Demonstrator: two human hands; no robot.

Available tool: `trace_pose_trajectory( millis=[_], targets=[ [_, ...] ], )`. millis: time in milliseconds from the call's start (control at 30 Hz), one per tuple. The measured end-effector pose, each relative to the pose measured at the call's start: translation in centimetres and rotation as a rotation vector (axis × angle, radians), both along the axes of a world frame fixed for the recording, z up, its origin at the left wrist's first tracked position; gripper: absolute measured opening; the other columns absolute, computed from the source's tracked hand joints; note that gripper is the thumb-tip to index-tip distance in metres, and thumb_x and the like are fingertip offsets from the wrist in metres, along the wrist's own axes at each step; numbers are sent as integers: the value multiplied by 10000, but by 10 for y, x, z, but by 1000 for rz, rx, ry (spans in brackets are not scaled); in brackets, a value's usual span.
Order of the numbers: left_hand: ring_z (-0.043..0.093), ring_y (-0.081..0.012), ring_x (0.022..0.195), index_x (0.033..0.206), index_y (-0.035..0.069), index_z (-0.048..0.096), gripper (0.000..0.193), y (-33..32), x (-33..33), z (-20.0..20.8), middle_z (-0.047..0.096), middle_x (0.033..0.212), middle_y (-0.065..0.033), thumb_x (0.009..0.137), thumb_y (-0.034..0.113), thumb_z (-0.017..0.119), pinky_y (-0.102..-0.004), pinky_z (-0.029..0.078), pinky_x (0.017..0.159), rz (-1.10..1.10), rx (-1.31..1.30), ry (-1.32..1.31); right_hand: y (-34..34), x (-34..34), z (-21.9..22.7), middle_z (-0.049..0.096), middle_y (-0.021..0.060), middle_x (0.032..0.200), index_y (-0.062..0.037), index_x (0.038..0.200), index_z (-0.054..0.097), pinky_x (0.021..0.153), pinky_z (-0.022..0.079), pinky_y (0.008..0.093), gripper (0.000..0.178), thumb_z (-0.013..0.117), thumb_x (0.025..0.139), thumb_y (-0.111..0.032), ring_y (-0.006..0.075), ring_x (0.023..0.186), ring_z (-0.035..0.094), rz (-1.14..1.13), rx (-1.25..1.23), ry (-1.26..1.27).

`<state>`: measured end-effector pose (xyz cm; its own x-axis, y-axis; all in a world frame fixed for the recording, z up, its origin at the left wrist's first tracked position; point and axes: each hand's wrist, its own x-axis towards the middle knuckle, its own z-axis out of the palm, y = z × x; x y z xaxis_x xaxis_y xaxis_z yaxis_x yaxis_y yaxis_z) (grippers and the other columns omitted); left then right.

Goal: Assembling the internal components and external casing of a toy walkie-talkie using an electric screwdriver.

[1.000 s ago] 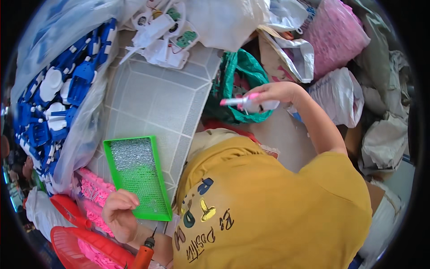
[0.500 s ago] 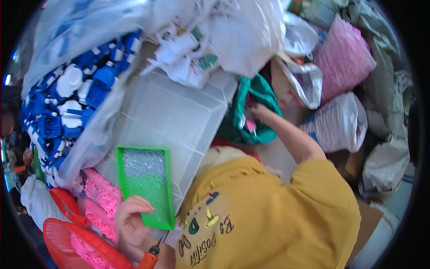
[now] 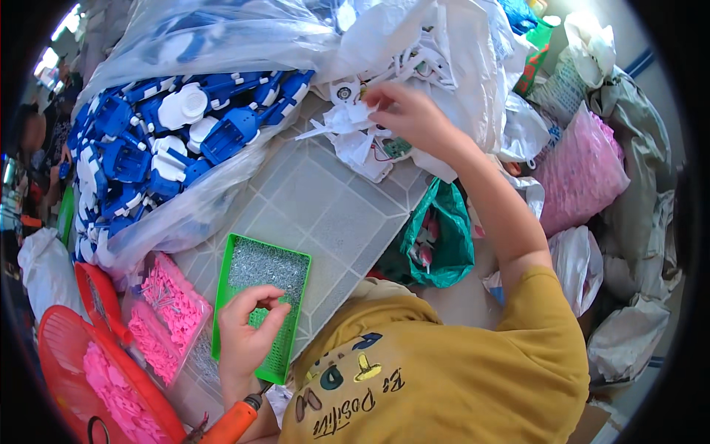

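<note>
Now the right hand [image 3: 416, 118] has moved over white parts [image 3: 353, 146].

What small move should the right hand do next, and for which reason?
Probably pinch one of the white parts: the right hand is over them with bent fingers and holds no part that I can make out, while the left hand is over the green tray of metal bits.

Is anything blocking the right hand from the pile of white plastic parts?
Nothing visible is: the right hand is over the white plastic parts, with no object between. The white bag lies beyond and beside the hand, not between. Whether the hand touches a part is unclear.
</note>
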<state>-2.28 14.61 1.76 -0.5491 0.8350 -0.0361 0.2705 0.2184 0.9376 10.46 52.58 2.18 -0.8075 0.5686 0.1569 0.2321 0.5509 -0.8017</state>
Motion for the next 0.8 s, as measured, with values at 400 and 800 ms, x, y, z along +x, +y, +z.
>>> trace_pose_trajectory(
  millis=[400,800],
  targets=[
    [669,-181,743,947,9,686,150,2,-3,8,692,829,-93,806,27,734,-296,529,691,-143,-61,116,3,-38,-45,573,95,1221,-122,1241,600,932,469,519,456,701,801,-194,293,1248,492,-16,734,-382],
    [598,-212,1098,1335,13,469,645,22,4,0,574,1234,-126,817,209,798,-331,502,899,-56,170,-145,-130,-31,-8,543,183,1134,-70,1126,621,779,534,372,422,707,719,0,345,927,623,-120,460,564]
  ],
)
